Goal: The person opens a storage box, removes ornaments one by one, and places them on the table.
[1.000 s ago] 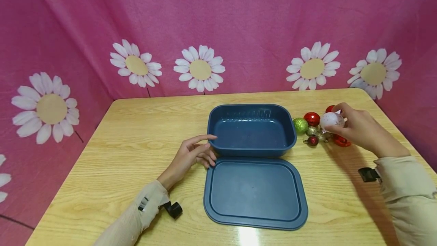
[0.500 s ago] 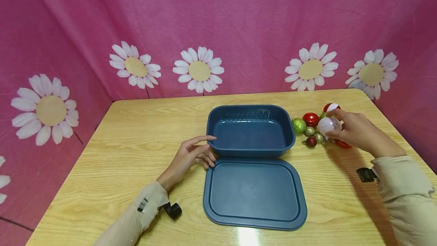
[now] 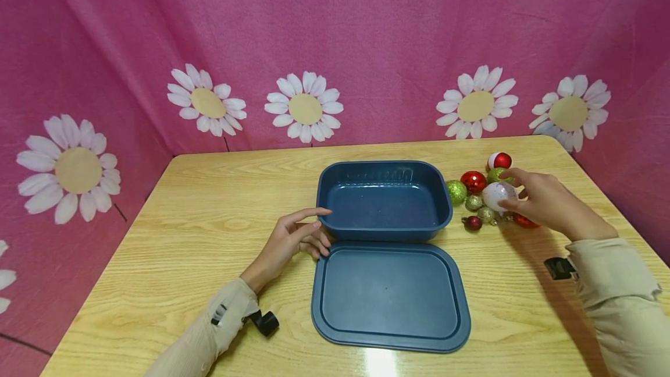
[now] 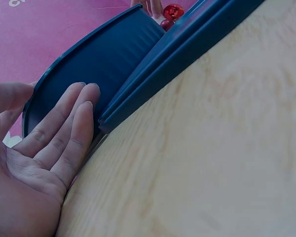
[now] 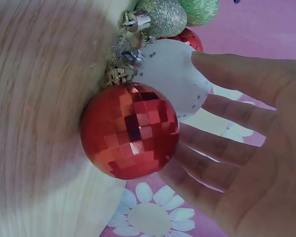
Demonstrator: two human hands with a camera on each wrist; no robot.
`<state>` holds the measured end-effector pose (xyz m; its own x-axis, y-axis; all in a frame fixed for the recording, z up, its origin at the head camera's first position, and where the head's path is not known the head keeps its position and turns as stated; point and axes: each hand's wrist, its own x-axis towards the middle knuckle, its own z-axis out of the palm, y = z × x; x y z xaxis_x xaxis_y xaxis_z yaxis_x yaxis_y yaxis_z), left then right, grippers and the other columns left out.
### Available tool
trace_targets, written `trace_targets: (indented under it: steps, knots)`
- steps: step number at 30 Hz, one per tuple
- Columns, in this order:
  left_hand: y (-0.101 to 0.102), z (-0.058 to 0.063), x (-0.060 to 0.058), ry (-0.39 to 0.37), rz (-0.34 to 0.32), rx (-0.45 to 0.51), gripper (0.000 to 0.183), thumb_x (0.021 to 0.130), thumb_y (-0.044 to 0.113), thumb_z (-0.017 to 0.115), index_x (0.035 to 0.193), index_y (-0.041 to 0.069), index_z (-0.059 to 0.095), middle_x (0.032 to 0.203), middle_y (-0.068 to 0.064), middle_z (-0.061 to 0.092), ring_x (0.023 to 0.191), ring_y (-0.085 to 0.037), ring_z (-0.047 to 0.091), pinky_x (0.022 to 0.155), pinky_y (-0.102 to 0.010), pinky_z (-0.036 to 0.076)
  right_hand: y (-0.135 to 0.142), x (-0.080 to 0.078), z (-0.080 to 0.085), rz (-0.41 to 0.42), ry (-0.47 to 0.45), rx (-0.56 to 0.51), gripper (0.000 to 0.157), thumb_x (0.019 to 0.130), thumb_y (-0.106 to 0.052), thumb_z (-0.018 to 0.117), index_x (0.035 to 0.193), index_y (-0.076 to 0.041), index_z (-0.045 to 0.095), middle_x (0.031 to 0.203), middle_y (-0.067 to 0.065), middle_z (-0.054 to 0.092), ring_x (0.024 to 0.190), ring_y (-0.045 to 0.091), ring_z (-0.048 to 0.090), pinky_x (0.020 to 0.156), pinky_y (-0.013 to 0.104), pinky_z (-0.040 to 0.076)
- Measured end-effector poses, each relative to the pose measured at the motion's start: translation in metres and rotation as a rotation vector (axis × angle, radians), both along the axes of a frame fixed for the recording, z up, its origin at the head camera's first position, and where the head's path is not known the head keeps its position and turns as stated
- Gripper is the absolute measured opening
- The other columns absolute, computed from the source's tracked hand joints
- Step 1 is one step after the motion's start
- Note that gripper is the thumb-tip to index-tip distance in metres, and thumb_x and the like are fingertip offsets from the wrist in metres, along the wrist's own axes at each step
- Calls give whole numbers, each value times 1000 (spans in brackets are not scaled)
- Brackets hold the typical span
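My right hand (image 3: 555, 201) holds a white speckled Christmas bauble (image 3: 497, 196) between thumb and fingers, amid a cluster of ornaments. In the right wrist view the thumb tip touches the side of that bauble, and a faceted red bauble (image 5: 130, 131) sits in front of it. My left hand (image 3: 293, 240) lies at the left corner of a deep blue rectangular box (image 3: 384, 233), index fingertip at its rim. The left wrist view shows its fingers fairly straight against the box wall (image 4: 96, 59). A flat blue lid (image 3: 389, 295) lies in front of the box.
Beside the box are a green bauble (image 3: 456, 192), a red bauble (image 3: 473, 181), small gold baubles (image 3: 485, 214) and a small dark red one (image 3: 473, 223). A red-and-white bauble (image 3: 501, 160) lies farther back. A pink flowered curtain (image 3: 387, 45) stands behind the wooden table (image 3: 225, 185).
My right hand has shifted slightly left and toward me with the white bauble, uncovering the red-and-white bauble and a green one behind it. The left hand, box and lid stay in place.
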<state>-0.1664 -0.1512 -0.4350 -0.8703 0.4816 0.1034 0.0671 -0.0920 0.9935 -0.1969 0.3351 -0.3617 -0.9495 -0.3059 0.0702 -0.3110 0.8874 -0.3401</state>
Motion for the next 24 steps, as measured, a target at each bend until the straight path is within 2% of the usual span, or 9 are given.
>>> trace_targets:
  steps: [9,17,21,24]
  knots:
    - [1,-1,-1,4,0,-1,46,105,25,52,143,-1,49,90,-27,70,74,-35,72,62,-39,61,-1,4,10,-12,61,5,46,95,-18,69,127,11,53,108,36,63,95,49,63,80,63,51]
    - [0,2,2,13,29,11,44,105,24,52,141,-1,52,89,-23,70,73,-33,71,61,-37,60,-12,15,29,25,249,-31,36,88,-9,74,118,6,60,108,30,66,90,45,66,75,60,53]
    - [-2,5,1,-1,56,40,44,105,23,52,141,-3,52,87,-17,71,72,-29,71,61,-32,58,-22,25,39,15,287,-44,39,89,-9,73,122,6,60,111,28,66,95,44,64,77,61,52]
    - [-6,9,2,-1,79,37,43,105,23,52,140,-2,53,88,-16,72,72,-26,71,59,-29,57,-29,35,39,24,319,-61,40,87,-7,75,122,5,60,110,26,67,96,42,63,77,60,52]
